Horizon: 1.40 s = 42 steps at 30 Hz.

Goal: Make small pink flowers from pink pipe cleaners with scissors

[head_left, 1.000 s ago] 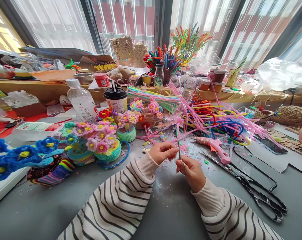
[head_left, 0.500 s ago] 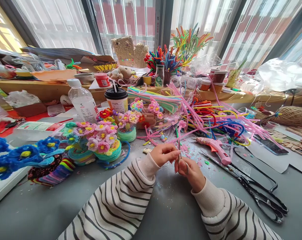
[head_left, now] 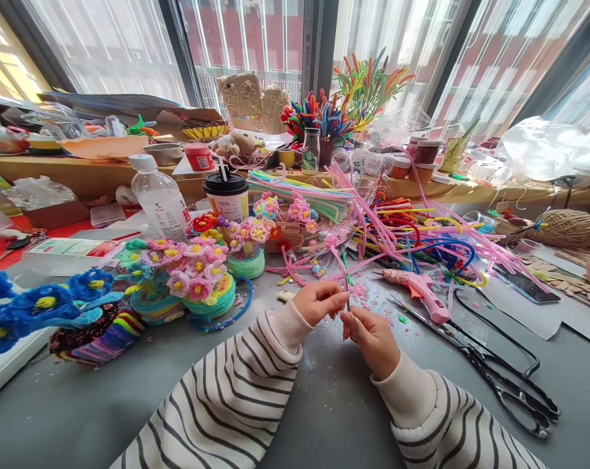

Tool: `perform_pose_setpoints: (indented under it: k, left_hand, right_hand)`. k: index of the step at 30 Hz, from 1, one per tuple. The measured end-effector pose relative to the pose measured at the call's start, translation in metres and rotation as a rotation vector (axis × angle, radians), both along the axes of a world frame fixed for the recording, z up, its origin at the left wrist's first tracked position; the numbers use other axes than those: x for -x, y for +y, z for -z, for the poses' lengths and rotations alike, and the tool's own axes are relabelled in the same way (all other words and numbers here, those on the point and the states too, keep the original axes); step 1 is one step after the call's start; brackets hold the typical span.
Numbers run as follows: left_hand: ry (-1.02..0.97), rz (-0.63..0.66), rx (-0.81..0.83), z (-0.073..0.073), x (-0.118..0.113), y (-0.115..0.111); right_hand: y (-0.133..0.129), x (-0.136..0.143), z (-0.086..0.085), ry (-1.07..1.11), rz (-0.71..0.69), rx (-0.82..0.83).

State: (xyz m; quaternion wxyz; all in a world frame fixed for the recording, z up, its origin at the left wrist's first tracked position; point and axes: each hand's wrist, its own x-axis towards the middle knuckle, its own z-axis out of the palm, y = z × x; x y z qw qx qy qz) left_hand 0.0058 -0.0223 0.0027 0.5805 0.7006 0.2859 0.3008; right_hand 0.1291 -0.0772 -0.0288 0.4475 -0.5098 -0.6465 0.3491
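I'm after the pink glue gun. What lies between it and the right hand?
The large scissors' blade and small coloured scraps lie between the right hand and the pink glue gun, as the head view shows.

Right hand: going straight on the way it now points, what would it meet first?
Most likely the bare left hand in its black-striped white sleeve, close ahead; exact depth is unclear.

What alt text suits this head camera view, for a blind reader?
Someone's left hand and right hand pinch a thin, unclear item above a gray table. Fuzzy flowers cluster left; a pink glue gun and scissors lie right.
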Motion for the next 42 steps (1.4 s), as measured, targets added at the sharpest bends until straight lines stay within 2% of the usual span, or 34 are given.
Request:
perform_pose_setpoints:
  k: [12,16,21,25,29,33,42]
  left_hand:
    - [-0.091,-0.072,-0.006,0.003,-0.004,-0.002]
    - [-0.076,-0.075,-0.013,0.004,-0.004,-0.001]
    - [0.019,-0.124,-0.105,0.005,-0.004,-0.001]
    - [0.027,-0.108,-0.113,0.005,-0.003,-0.001]
    - [-0.001,-0.101,-0.087,0.003,-0.003,-0.001]
    - [-0.033,-0.083,-0.029,0.0,-0.001,0.0]
    - [-0.031,0.028,0.011,0.0,-0.002,0.0]
  right_hand:
    - [0.0,0.0,-0.003,-0.152,0.03,-0.013]
    - [0.001,0.0,-0.002,-0.157,0.022,0.002]
    - [0.002,-0.001,-0.001,-0.155,0.041,0.012]
    - [0.002,0.0,-0.002,-0.136,0.037,0.036]
    - [0.003,0.0,-0.002,-0.018,-0.024,0.082]
    - [0.004,-0.002,0.002,0.113,-0.158,0.138]
    - [0.012,-0.007,0.002,0.267,-0.327,0.208]
